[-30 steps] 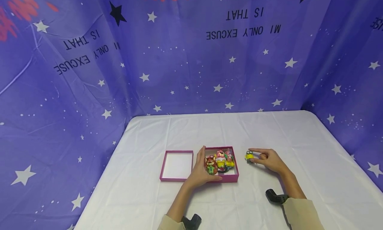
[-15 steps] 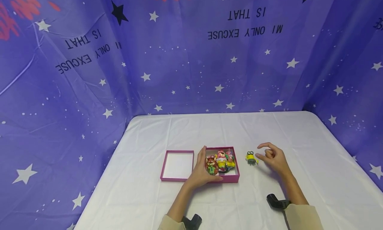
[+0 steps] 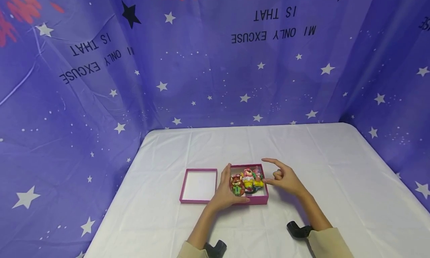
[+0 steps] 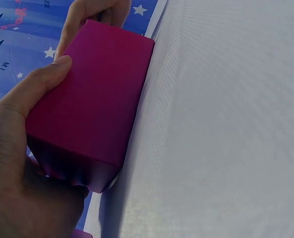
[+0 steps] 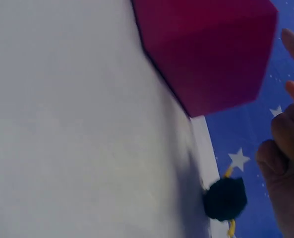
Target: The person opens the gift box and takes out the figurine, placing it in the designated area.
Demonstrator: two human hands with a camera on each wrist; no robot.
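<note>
Pink-rimmed tray (image 3: pixel 198 170), 1: white inside, at 9 o'clock from the pink box (image 3: pixel 258 200).

Left hand (image 3: pixel 223 195), 1: I log it holding the box round its 7 o'clock corner, thumb along the near wall, fingers along the left wall.

Figures in the box, at least 3, heads toward 12 o'clock: fox figure (image 3: pixel 237 187), nearest the left hand; pink-hatted figure (image 3: pixel 248 179), middle; pink-and-yellow figure (image 3: pixel 257 176), nearest the right hand (image 3: pixel 287 180).

Right hand, 1: thumb and forefinger spread wide, gap facing 9 o'clock toward the box, nothing that I can see held; contact with the box, cannot tell.

Small dark figure (image 5: pixel 225 199), 1, yellow bits sticking out: apart from the box; in the right wrist view the box lies at 12 o'clock from it, the right hand between 1 and 2. Right hand nearer, I judge; long axis, cannot tell.
</note>
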